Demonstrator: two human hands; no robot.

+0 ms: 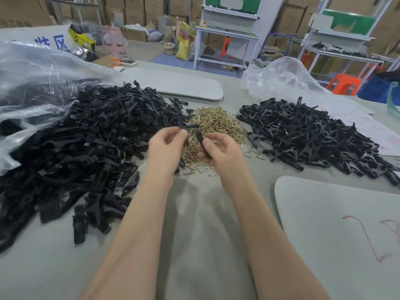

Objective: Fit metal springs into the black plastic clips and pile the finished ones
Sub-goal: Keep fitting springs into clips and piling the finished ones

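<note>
Head view shows both hands held a little above the grey bench (pixel 194 224), in front of the springs (pixel 214 123). The left hand (pixel 166 148) has its fingers (pixel 184 133) curled, and thumb and forefinger pinch a small black piece (pixel 187 126). It is blurred, so I cannot tell its form. The right hand (pixel 219 153) grips a clip (pixel 203 146) — a narrow bar of matt black plastic, standing nearly upright between the thumb and the curled fingers. The two held parts are near each other but apart, and both hang over the near part of the springs.

The springs are thin, shiny, brass-coloured wire bent into small triangles. They lie in a tangled heap in the middle of the bench, and some single ones lie flat at its near edge. On the left is a big heap of loose clips (pixel 86 148), all black and dull, long flat bars. This heap spills from a clear plastic bag (pixel 32 83), wrinkled and glossy, with more black parts inside.

On the right lies a lower pile of finished clips (pixel 313 137) — black, many with a short line of bright wire showing. Behind this pile is a second bag (pixel 281 76), clear and crumpled; what it holds I cannot tell. White paper (pixel 363 124) with red writing lies beside the pile. Grey pads with round corners lie flat on the bench: a far pad (pixel 184 84) and a near pad (pixel 335 213).
</note>
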